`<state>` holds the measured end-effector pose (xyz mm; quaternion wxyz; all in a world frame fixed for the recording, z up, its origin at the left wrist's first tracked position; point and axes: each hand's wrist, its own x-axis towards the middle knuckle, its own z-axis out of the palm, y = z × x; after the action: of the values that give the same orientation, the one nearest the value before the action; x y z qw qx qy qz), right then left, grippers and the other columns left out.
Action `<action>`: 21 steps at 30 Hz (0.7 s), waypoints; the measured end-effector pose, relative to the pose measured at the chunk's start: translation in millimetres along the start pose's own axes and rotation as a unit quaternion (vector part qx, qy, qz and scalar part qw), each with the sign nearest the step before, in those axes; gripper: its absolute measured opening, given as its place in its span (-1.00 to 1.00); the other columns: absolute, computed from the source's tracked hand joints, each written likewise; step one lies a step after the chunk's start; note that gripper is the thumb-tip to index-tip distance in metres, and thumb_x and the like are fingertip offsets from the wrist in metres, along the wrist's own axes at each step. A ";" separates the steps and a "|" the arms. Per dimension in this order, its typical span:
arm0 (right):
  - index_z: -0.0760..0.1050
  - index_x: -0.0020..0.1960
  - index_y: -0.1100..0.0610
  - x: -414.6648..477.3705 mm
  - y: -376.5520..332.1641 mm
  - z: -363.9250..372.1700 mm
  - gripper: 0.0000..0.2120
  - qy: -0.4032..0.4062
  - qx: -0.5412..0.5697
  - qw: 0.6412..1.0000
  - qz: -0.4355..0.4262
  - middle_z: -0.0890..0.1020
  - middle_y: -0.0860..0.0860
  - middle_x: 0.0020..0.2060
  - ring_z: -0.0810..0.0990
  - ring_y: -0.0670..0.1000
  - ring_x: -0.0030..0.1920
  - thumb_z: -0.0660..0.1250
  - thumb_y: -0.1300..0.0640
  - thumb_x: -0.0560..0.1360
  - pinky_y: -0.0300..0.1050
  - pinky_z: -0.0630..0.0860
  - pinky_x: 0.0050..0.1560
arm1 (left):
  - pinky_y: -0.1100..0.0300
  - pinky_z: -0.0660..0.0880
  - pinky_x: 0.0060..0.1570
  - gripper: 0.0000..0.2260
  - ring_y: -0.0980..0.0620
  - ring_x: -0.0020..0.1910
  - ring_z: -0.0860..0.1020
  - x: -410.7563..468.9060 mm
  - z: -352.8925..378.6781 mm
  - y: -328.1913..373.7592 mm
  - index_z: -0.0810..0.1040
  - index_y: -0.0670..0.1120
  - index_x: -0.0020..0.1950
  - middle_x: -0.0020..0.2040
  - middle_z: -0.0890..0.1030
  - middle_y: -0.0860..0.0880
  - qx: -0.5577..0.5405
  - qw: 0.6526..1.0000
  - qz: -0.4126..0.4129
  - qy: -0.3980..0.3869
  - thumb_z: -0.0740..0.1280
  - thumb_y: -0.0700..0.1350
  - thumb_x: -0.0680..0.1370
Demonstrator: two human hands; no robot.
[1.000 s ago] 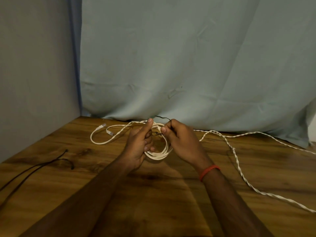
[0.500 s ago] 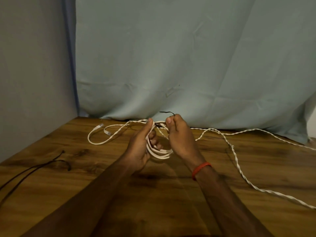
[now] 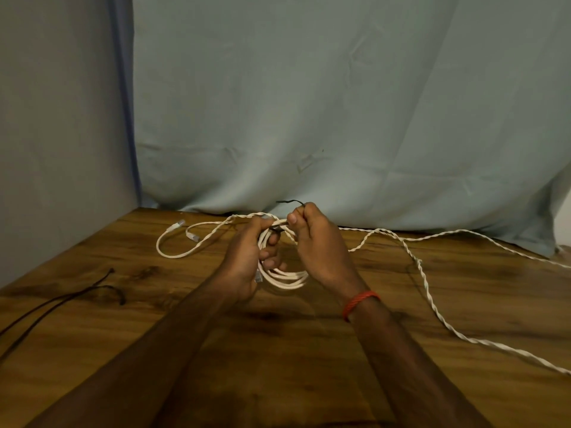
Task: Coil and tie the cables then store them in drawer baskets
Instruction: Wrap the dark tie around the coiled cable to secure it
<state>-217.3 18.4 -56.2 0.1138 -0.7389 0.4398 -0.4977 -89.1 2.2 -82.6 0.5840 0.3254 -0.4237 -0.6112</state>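
One pale blue curtain [image 3: 340,103] hangs behind the white coil [image 3: 287,281], and the wooden table [image 3: 278,366] spreads beneath it. A twisted white cable [image 3: 428,291] trails across the wood to the right of the coil. To the coil's left lies a loose white loop [image 3: 173,254] ending in two plugs, and farther left a thin black cord [image 3: 61,301]. I see the left hand [image 3: 244,261] gripping the coil, fingers curled through its middle; I cannot tell whether the coil's lower edge touches the wood. The right hand [image 3: 321,245], a red band [image 3: 360,302] on its wrist, pinches a black tie [image 3: 290,202] at the coil's top, with one end of the tie sticking up past the fingertips.
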 end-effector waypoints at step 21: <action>0.40 -0.04 -0.01 -7.2 -11.8 -8.2 -0.64 0.030 -0.378 0.877 -0.296 0.51 0.05 -0.30 0.54 0.13 -0.25 0.57 0.11 0.37 -0.10 0.27 -0.46 | -0.08 0.56 -0.30 -0.68 -0.10 -0.36 0.62 5.2 -10.8 -1.9 0.65 -0.09 -0.26 -0.34 0.66 -0.12 0.301 0.922 0.195 0.148 0.25 0.05 0.55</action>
<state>-218.7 33.0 -49.7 -0.3400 -0.8063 0.3580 -0.3259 -80.8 -4.5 -88.5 0.6220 0.4836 -0.5515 -0.2741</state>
